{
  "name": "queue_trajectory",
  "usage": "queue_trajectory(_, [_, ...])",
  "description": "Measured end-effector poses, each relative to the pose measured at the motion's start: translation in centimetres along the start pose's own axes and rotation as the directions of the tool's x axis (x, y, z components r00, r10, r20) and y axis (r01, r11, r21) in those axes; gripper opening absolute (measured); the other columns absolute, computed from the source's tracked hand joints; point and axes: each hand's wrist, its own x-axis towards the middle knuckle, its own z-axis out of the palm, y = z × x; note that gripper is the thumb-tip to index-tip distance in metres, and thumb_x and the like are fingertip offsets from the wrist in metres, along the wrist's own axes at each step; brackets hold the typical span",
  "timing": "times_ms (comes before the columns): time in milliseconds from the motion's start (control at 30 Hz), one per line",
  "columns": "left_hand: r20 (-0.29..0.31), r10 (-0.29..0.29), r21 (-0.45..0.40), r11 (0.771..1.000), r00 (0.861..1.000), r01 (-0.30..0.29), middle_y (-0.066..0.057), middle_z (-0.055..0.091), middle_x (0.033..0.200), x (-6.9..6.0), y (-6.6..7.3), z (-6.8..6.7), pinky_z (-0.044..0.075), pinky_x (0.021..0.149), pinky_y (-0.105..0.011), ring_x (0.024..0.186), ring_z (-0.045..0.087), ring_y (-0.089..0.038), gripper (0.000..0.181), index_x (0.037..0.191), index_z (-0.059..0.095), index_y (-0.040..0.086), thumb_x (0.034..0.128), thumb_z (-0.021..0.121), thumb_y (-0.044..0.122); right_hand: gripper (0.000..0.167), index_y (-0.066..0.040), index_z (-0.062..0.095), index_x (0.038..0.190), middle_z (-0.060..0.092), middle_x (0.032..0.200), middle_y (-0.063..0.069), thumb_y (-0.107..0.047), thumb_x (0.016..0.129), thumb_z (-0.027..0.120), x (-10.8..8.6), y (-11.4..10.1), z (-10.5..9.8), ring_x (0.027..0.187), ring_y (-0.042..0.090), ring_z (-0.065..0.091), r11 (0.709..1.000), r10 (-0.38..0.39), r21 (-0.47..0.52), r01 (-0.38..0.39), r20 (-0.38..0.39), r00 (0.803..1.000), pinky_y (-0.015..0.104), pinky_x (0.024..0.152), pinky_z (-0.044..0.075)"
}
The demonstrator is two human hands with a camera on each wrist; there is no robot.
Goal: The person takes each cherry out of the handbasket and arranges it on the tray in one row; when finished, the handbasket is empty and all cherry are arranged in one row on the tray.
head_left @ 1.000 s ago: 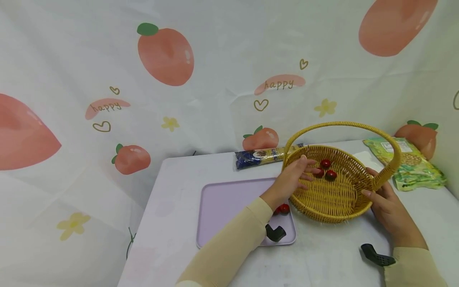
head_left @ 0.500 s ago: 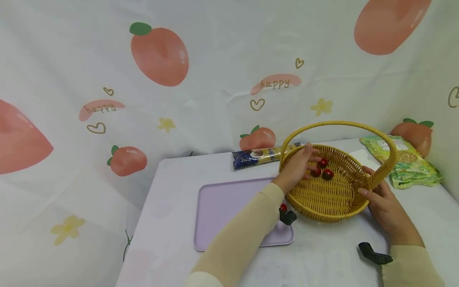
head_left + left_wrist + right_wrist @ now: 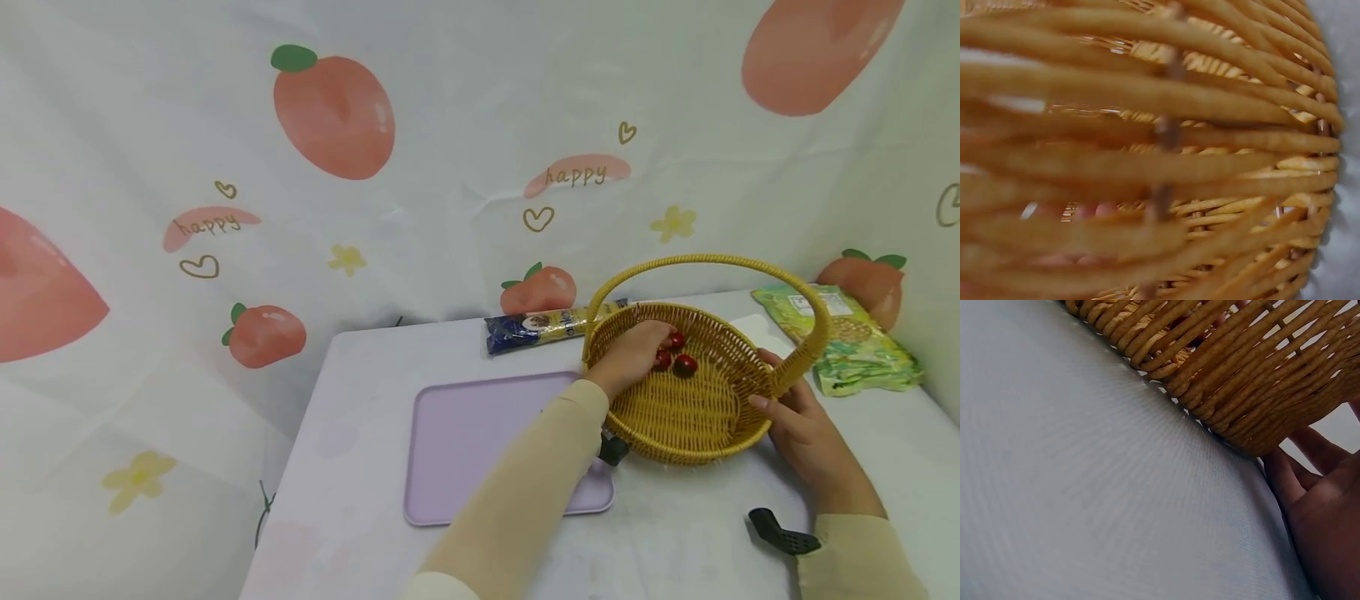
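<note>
A yellow wicker basket with a tall arched handle stands on the table, holding several small round dark red fruits. My left hand reaches over its left rim, fingertips bent down at the fruits; whether they pinch one is hidden. My right hand grips the right rim near the handle's foot, thumb over the edge and fingers outside. In the right wrist view, the fingers touch the basket wall. The left wrist view is mostly filled by blurred wicker.
A lilac tray lies left of the basket, partly under my left forearm. Behind it rests a blue and yellow pasta packet. A green and yellow bag lies at the back right. Black wrist mounts stick out beside my sleeves.
My left hand has reached further into the basket, and its spread fingers have come down onto the fruits. The forearm now covers the red fruits seen earlier on the tray. My right hand keeps its grip.
</note>
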Motion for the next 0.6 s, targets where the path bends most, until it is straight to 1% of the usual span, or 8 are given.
queue_trajectory(67, [0.019,-0.016,0.021,1.0,1.0,0.016,0.007,0.068,0.128,-0.03,-0.14,0.2,0.049,0.078,-0.032,0.089,0.061,-0.013,0.035,0.146,0.067,0.021,0.1152,0.052,0.025,0.072,-0.03,0.026,0.174,0.026,0.165,0.002,0.001,0.113,0.047,-0.03,0.08,0.02,0.146,0.016,0.029,1.0,0.0,0.001,0.0,0.004,1.0,0.021,0.118,0.021])
queue_trajectory(133, [0.037,-0.027,0.032,0.999,0.999,0.026,0.008,0.066,0.129,-0.06,-0.32,0.32,0.044,0.068,-0.033,0.079,0.055,-0.015,0.039,0.145,0.068,0.021,0.1088,0.058,0.01,0.072,-0.031,0.026,0.174,0.025,0.166,0.003,0.0,0.113,0.047,-0.03,0.1,0.04,0.147,0.017,0.029,1.0,0.002,0.0,-0.002,0.003,1.0,0.021,0.119,0.02])
queue_trajectory(200, [0.053,-0.02,0.082,0.997,0.998,0.015,0.008,0.065,0.131,-0.02,-0.51,0.37,0.041,0.063,-0.031,0.078,0.052,-0.014,0.045,0.145,0.068,0.021,0.1051,0.06,0.003,0.072,-0.032,0.025,0.174,0.023,0.167,0.004,-0.001,0.114,0.047,-0.03,0.09,0.05,0.148,0.017,0.028,1.0,0.003,-0.006,-0.003,0.001,1.0,0.021,0.119,0.019])
queue_trajectory(267, [0.06,-0.015,0.142,0.99,0.998,0.006,0.009,0.066,0.13,0.08,-0.68,0.42,0.04,0.061,-0.029,0.079,0.052,-0.014,0.048,0.144,0.069,0.022,0.1024,0.062,0.0,0.072,-0.032,0.025,0.174,0.021,0.168,0.005,-0.001,0.114,0.047,-0.03,0.04,0.06,0.149,0.017,0.026,1.0,0.003,-0.008,-0.004,-0.002,1.0,0.021,0.119,0.019])
queue_trajectory(333, [0.065,-0.01,0.21,0.978,0.998,-0.004,0.009,0.067,0.126,0.14,-0.8,0.45,0.041,0.063,-0.027,0.086,0.055,-0.012,0.047,0.141,0.072,0.022,0.1004,0.065,-0.001,0.072,-0.032,0.025,0.174,0.02,0.168,0.006,-0.001,0.114,0.047,-0.02,0.0,0.06,0.149,0.018,0.026,1.0,0.006,-0.008,-0.006,-0.003,1.0,0.021,0.119,0.019])
queue_trajectory(367, [0.066,-0.01,0.243,0.97,0.998,-0.007,0.01,0.068,0.123,0.17,-0.84,0.47,0.043,0.066,-0.026,0.09,0.056,-0.011,0.045,0.139,0.073,0.021,0.1004,0.066,0.0,0.072,-0.032,0.025,0.174,0.02,0.168,0.006,-0.001,0.114,0.047,-0.02,0.0,0.06,0.149,0.017,0.026,1.0,0.007,-0.008,-0.007,-0.005,1.0,0.021,0.119,0.018])
queue_trajectory(467, [0.072,-0.014,0.332,0.943,0.997,-0.01,0.009,0.069,0.112,0.17,-0.89,0.55,0.046,0.071,-0.024,0.091,0.059,-0.009,0.036,0.131,0.077,0.019,0.0997,0.073,0.002,0.072,-0.032,0.025,0.174,0.019,0.169,0.006,-0.001,0.113,0.048,-0.02,0.0,0.06,0.15,0.017,0.025,1.0,0.011,-0.005,-0.011,-0.006,1.0,0.022,0.121,0.016])
queue_trajectory(600, [0.075,-0.01,0.421,0.907,0.997,-0.022,0.01,0.07,0.109,0.12,-0.85,0.62,0.049,0.077,-0.022,0.094,0.061,-0.006,0.029,0.124,0.08,0.018,0.0984,0.079,0.005,0.072,-0.032,0.025,0.174,0.018,0.169,0.006,-0.001,0.113,0.048,-0.04,0.03,0.02,0.151,0.017,0.024,1.0,0.015,-0.003,-0.015,-0.007,1.0,0.024,0.123,0.01])
